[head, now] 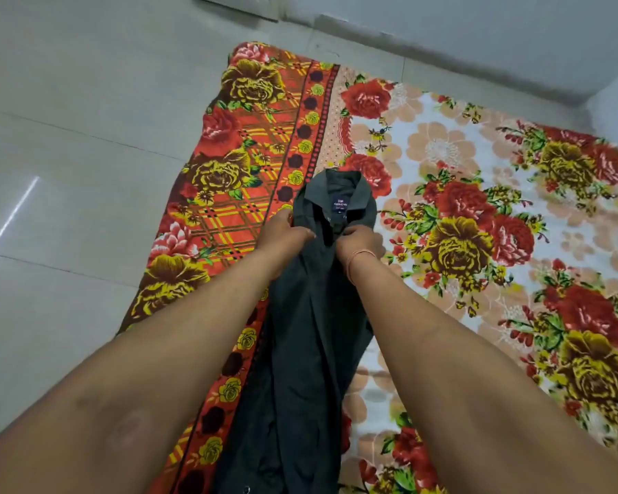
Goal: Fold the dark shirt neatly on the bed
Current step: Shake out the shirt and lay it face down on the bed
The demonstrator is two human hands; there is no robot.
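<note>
Looking forward and steeply down from head height, close behind left hand (285, 234) and right hand (361, 243).

The shirt (311, 315) lies lengthwise on the bed (443, 144), near the bed's left edge, its collar (339, 194) at the far end and its body running back toward the person. A label (340, 204) sits inside the collar. The left hand (282, 233) rests on the shirt's left side just below the collar, and the right hand (361, 242) on its right side, with the shirt's front between them. A band (359, 258) circles the right wrist. The floor (68, 137) lies to the left of the bed and beyond it, and a wall (478, 26) stands behind.
</note>
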